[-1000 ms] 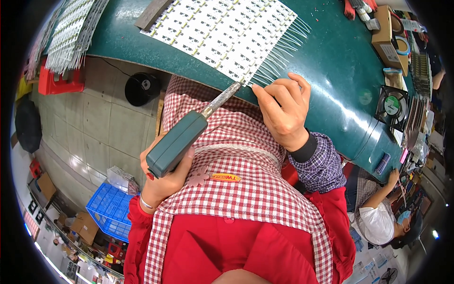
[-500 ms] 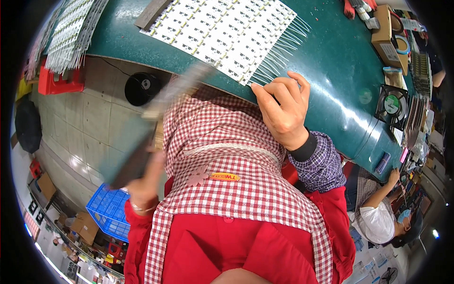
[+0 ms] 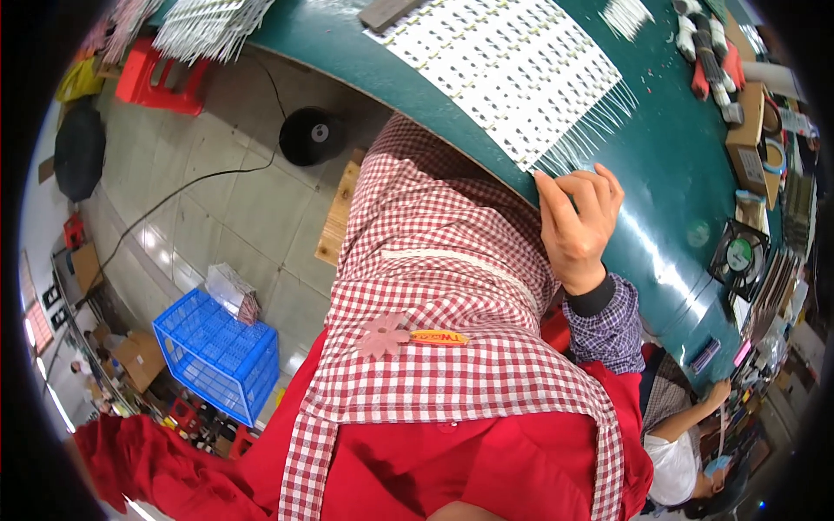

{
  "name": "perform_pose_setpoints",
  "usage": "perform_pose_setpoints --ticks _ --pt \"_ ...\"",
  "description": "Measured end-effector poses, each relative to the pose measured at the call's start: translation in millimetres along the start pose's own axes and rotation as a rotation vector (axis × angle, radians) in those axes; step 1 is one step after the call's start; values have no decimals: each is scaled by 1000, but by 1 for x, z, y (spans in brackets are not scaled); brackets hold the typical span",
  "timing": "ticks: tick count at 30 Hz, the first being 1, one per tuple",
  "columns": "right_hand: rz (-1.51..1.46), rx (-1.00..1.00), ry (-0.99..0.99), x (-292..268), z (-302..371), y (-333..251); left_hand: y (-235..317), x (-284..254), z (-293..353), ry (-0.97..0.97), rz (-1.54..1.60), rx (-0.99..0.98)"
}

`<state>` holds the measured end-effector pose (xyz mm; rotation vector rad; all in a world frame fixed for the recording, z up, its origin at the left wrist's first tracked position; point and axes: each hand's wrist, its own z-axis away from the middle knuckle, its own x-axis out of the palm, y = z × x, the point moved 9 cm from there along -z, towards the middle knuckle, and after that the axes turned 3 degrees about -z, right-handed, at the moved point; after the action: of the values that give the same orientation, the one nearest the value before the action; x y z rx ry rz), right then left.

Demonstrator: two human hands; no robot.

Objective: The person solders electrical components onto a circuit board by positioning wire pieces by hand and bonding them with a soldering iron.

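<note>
Hand (image 3: 580, 217) at corner of panel (image 3: 512, 74) — tabletop (image 3: 665, 187) rightward

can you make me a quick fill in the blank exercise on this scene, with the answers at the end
The wearer's hand at the wires of the white panel is the ____ one. The pink patch on the checked apron is shaped like a ____. The colour of the plastic basket is ____. The colour of the round bin is ____.

Missing words: right; flower; blue; black.
</note>
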<state>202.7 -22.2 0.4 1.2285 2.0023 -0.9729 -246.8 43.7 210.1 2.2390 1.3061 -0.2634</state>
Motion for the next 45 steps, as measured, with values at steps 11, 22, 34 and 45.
perform_pose_setpoints --ticks 11,22,34,45 --pt "64 49 -77 -24 6 0 1 150 118 -627 731 -731" --pt "-83 77 67 18 -27 -4 74 187 209 -1073 764 -708" --pt "-109 93 50 19 -30 -7 96 193 203 -1134 641 -428" --pt "-112 99 45 19 -31 -6 100 193 203 -1162 623 -372"
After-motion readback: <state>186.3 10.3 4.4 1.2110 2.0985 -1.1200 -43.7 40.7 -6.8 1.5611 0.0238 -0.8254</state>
